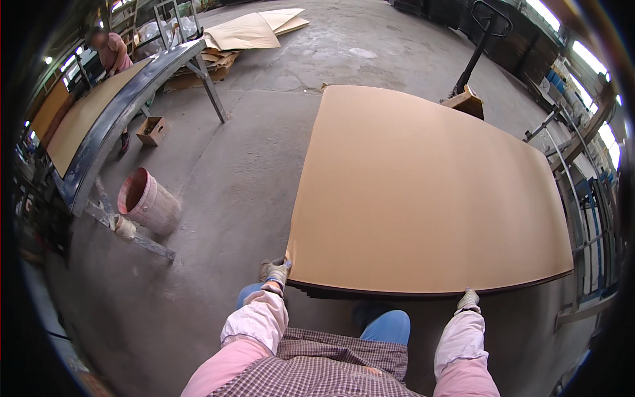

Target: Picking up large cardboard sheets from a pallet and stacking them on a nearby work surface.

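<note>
A large brown cardboard sheet (423,198) lies in front of me, with the dark edges of several layers showing under its near side. At its near left corner, my gloved left hand (274,270) is closed on the sheet's edge. My gloved right hand (469,301) grips the near edge right of the middle, thumb on top and the other fingers hidden below. What supports the sheets is mostly hidden beneath them.
On the left stands a metal-framed table (126,109) with a brown sheet on it; a person (114,51) is behind it. A stained bucket (150,202) and a small box (153,131) sit on the floor. Beyond are loose cardboard (245,34), a pallet jack handle (477,49), and metal racks (589,231) right.
</note>
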`<action>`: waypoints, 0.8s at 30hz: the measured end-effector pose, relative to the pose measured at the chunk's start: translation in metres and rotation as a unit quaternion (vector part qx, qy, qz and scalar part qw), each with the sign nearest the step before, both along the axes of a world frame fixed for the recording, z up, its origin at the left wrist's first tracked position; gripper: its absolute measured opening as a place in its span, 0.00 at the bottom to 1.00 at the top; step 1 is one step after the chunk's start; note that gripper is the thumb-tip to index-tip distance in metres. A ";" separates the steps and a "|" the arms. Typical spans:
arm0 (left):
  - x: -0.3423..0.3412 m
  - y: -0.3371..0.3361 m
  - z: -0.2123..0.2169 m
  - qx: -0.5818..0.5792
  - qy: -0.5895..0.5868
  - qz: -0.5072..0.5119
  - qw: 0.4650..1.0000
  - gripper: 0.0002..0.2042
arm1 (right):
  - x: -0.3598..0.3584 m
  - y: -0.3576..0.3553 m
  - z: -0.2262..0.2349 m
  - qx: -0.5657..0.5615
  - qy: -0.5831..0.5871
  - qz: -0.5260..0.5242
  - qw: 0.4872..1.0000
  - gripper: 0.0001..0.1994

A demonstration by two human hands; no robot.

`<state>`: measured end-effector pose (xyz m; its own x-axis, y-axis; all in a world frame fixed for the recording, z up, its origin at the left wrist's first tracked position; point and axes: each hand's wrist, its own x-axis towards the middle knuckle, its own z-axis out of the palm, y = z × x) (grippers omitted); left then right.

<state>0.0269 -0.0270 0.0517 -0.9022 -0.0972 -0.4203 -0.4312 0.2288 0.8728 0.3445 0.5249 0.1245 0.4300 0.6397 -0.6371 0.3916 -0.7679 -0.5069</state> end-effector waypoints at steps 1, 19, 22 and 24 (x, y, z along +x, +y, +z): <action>0.003 0.032 0.032 -0.020 -0.021 -0.021 0.999 0.14 | 0.023 0.018 -0.012 -0.014 -0.043 -0.031 0.999 0.24; -0.019 0.047 -0.004 0.015 -0.024 -0.094 0.995 0.30 | -0.008 -0.032 0.077 -0.081 -0.125 0.108 0.983 0.15; -0.021 0.044 -0.014 -0.019 -0.005 -0.048 0.999 0.31 | -0.018 -0.045 0.087 -0.072 -0.167 0.120 0.976 0.15; -0.024 0.035 -0.018 -0.050 0.005 -0.051 0.997 0.31 | -0.033 -0.067 0.114 -0.046 -0.192 0.111 0.974 0.19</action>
<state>0.0032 0.0076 0.0342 -0.9140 -0.0451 -0.4033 -0.3917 0.3577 0.8477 0.3117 0.4577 0.2386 0.5058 0.6915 -0.5158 0.7000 -0.6784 -0.2231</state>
